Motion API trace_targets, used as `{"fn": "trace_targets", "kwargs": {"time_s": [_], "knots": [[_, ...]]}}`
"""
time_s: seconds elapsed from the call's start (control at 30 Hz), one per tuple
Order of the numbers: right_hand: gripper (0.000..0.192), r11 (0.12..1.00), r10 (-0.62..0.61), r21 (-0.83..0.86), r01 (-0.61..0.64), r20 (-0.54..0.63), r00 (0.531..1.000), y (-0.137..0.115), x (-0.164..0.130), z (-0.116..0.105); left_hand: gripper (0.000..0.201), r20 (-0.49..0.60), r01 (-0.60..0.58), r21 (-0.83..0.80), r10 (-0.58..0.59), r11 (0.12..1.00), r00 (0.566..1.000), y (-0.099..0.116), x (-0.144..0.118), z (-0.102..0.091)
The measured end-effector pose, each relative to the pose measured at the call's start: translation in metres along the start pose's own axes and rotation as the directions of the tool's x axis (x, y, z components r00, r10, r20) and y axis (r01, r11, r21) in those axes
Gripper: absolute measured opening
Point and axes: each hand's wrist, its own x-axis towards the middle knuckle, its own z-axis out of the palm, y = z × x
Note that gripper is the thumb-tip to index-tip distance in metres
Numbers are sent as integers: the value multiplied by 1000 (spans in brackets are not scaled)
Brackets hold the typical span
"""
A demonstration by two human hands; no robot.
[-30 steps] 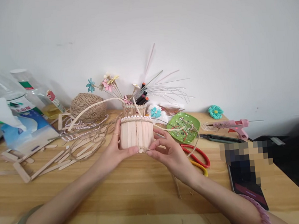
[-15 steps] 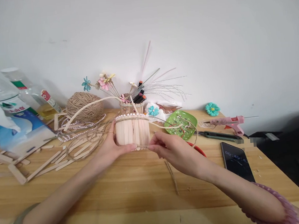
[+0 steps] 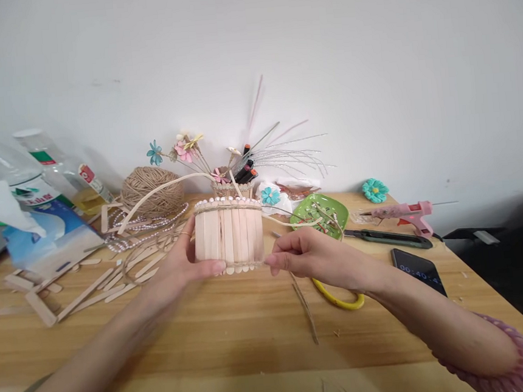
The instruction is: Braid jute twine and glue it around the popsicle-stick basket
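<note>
A round basket made of upright ice-lolly sticks, with a string of pearls around its top rim, is held just above the wooden table. My left hand grips its left side, thumb along the bottom edge. At the basket's lower right, my right hand pinches a strand of jute twine that runs along the bottom band. A pale curved strip arches from the basket toward the left.
Behind the basket stand a ball of jute twine, paper flowers and marker pens. Loose sticks and pearl strings lie left. A green dish, yellow-handled scissors, craft knife, pink glue gun and phone lie right. Bottles and a tissue pack sit far left.
The basket has risen slightly and turned a little. My right hand shifted from under the basket's right side to pinching the twine at its lower right edge.
</note>
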Motion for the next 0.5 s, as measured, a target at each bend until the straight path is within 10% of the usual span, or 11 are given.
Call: {"fn": "trace_targets", "kwargs": {"time_s": [0.5], "knots": [[41,991,-92,93,100,-88,992,1,-9,-1,63,34,63,-320,-55,945,998,-11,-17,-16]]}}
